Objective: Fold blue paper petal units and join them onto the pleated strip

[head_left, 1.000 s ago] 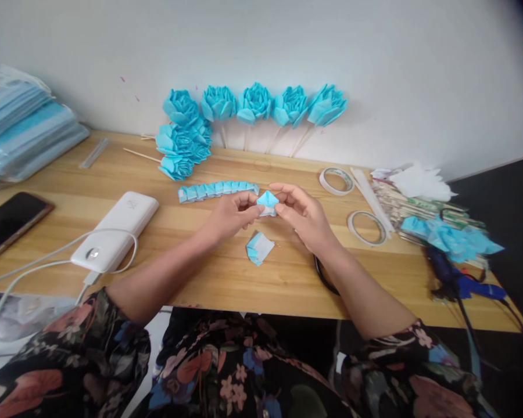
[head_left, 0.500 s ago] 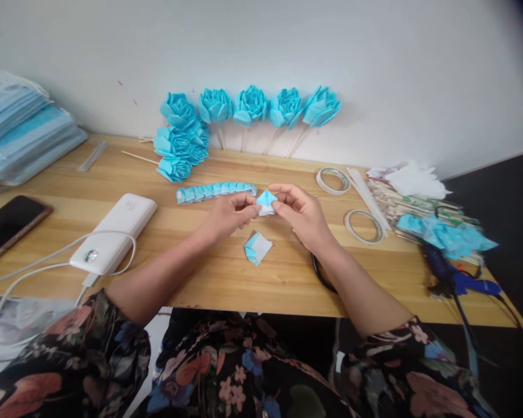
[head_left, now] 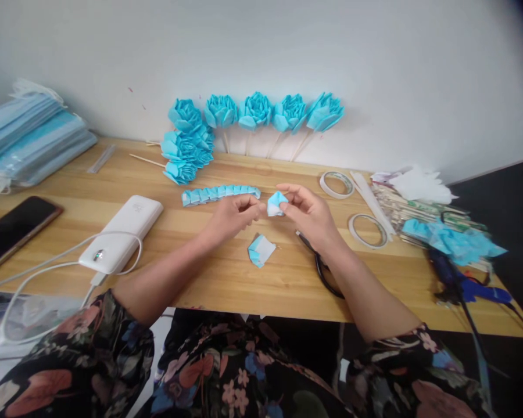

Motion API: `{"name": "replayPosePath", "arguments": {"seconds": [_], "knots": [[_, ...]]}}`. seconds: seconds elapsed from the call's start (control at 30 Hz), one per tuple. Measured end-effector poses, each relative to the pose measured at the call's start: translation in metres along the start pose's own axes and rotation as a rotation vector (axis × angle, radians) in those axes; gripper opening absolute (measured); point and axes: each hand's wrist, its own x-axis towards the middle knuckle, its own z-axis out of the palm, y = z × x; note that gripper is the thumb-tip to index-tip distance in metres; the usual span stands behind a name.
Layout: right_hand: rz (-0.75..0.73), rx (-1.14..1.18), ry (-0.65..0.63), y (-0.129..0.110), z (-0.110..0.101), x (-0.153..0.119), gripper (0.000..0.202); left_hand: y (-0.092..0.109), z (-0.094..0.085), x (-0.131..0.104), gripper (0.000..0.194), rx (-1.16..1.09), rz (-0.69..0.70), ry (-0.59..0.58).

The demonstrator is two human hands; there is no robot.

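A small folded piece of blue and white mask fabric (head_left: 276,201) is pinched between the thumb and fingers of my right hand (head_left: 309,216). Just left of it is my left hand (head_left: 233,217), its thumb and fingertips pressed together beside the piece, with nothing visible in them. On the table below lies a second folded blue and white piece (head_left: 260,251), flat and apart from both hands. Behind my left hand runs a row of overlapping folded blue petals (head_left: 220,194), its right end close to my fingers.
Blue fabric flowers (head_left: 255,110) on sticks lean along the wall. Tape rolls (head_left: 368,230), glue sticks (head_left: 370,200) and a blue glue gun (head_left: 466,284) lie right. A white power bank (head_left: 122,235), phone (head_left: 17,232) and packed masks (head_left: 35,133) are left.
My left fingers have come off the folded piece and sit slightly to its left. My right hand still holds it, now turned a little. The whole view has shifted slightly.
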Motion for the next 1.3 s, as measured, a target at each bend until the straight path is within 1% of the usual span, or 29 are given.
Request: {"name": "replayPosePath", "arguments": {"seconds": [0.1,0.17,0.23,0.37,0.43,0.53,0.6,0.67,0.73,0.87,0.9,0.97,1.07,1.17,1.3], "knots": [[-0.015,0.013,0.161,-0.004,-0.013,0.007,0.031,0.003,-0.009,0.003,0.026,-0.093,0.019,0.152],[-0.021,-0.007,0.223,-0.005,-0.023,0.012,0.030,0.005,-0.014,0.005,0.026,-0.126,0.042,0.239],[-0.001,-0.051,0.207,-0.002,-0.029,0.015,0.030,0.006,-0.017,0.006,0.026,-0.147,0.054,0.280],[0.106,-0.181,0.035,0.008,-0.030,0.015,0.033,0.005,-0.015,0.005,0.025,-0.162,0.048,0.289],[0.138,-0.242,-0.019,0.012,-0.027,0.013,0.033,0.005,-0.014,0.005,0.024,-0.156,0.046,0.284],[0.137,-0.301,-0.050,0.014,-0.022,0.010,0.033,0.004,-0.012,0.004,0.023,-0.161,0.031,0.270],[0.122,-0.288,-0.070,0.012,-0.020,0.010,0.033,0.003,-0.011,0.005,0.022,-0.158,0.018,0.266],[0.110,-0.218,-0.100,0.009,-0.019,0.009,0.034,0.001,-0.011,0.006,0.021,-0.137,0.009,0.247],[0.096,-0.150,-0.131,0.006,-0.017,0.009,0.037,0.001,-0.009,0.005,0.022,-0.084,-0.001,0.185],[0.051,-0.112,-0.168,0.004,-0.012,0.006,0.042,0.002,-0.002,0.002,0.028,0.070,-0.011,-0.015],[0.044,-0.113,-0.175,0.004,-0.011,0.006,0.042,0.002,0.000,0.001,0.027,0.088,-0.007,-0.056],[0.034,-0.123,-0.185,0.004,-0.010,0.005,0.041,0.001,0.003,0.000,0.022,0.100,0.009,-0.100],[0.017,-0.141,-0.194,0.002,-0.009,0.003,0.037,-0.002,0.006,-0.002,0.013,0.115,0.024,-0.102],[0.018,-0.134,-0.188,-0.002,-0.009,0.001,0.032,-0.003,0.006,-0.003,0.013,0.104,0.016,-0.086],[0.019,-0.138,-0.207,-0.006,-0.009,0.000,0.033,0.000,0.006,-0.004,0.014,0.065,0.018,-0.072]]}}
